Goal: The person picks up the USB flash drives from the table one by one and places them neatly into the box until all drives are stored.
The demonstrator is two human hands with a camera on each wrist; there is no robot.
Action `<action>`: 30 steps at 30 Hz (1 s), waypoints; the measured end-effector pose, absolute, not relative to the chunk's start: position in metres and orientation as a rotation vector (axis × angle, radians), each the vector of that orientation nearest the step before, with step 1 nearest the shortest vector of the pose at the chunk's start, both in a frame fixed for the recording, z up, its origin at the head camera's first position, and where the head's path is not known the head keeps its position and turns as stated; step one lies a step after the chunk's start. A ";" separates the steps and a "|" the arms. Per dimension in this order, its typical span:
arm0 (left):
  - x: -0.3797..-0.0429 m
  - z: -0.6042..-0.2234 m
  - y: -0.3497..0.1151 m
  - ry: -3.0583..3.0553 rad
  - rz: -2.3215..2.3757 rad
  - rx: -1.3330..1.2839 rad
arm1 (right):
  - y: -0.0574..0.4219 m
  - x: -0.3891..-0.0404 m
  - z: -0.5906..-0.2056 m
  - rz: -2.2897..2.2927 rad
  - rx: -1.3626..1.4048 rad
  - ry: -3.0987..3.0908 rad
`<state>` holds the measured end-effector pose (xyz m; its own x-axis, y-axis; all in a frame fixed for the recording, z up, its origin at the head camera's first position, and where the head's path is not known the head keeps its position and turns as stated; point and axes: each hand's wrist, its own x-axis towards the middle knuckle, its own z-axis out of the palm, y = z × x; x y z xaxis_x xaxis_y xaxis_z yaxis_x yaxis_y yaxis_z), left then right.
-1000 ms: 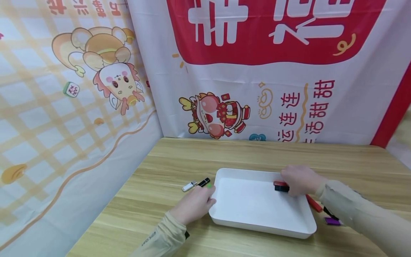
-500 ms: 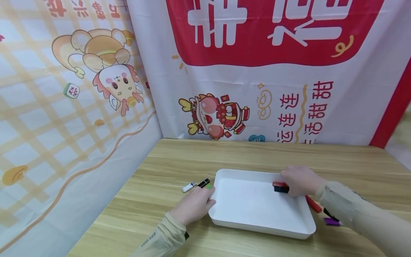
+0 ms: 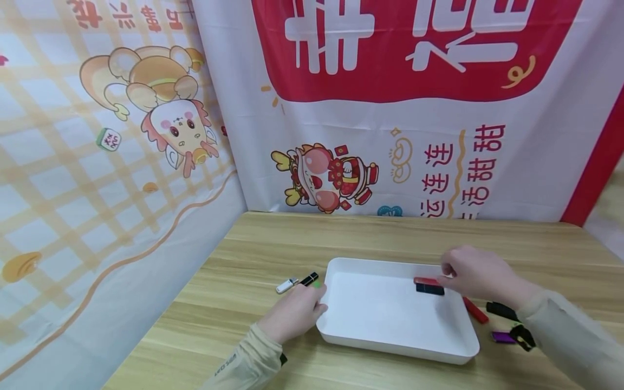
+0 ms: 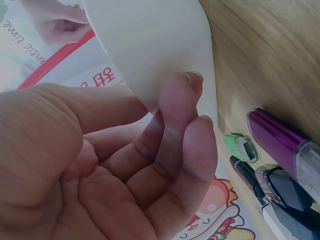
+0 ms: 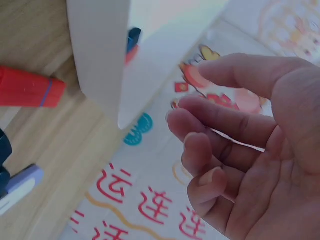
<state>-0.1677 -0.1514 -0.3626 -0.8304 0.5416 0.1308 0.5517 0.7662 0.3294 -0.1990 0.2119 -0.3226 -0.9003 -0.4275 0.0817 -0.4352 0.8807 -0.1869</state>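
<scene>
1. Our left forearm (image 3: 248,352), in a beige sleeve, reaches forward and rightward over the left part of the desk (image 3: 185,330).
2. Our left hand (image 3: 294,311) pinches the left edge of the tray (image 3: 390,346) between thumb and curled fingers.
3. Our right forearm (image 3: 567,336), sleeved likewise, angles in from the desk's right side.
4. Our right hand (image 3: 480,273) hovers at the tray's far right corner, fingers loosely bent, thumb standing apart from them.

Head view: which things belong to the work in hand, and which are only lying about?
Likely in the job: white tray, gripped by the left hand; red piece and black piece inside, near the right hand.

Perhaps just lying about: white stick, black stick, green piece, red block, purple piece, dark piece.
</scene>
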 end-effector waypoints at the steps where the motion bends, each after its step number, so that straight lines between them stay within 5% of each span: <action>1: -0.168 -0.363 -0.152 -2.926 -0.562 -0.904 | 0.215 -0.196 -0.320 0.328 0.681 -3.003; 30: -0.167 -0.364 -0.152 -2.945 -0.534 -0.903 | 0.309 -0.151 -0.338 0.543 0.473 -3.111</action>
<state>-0.1672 -0.1523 -0.3638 -0.8328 0.5418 0.1132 0.5470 0.7746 0.3175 -0.1510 0.3094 -0.3376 -0.9548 -0.2973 -0.0003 -0.2797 0.8984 -0.3387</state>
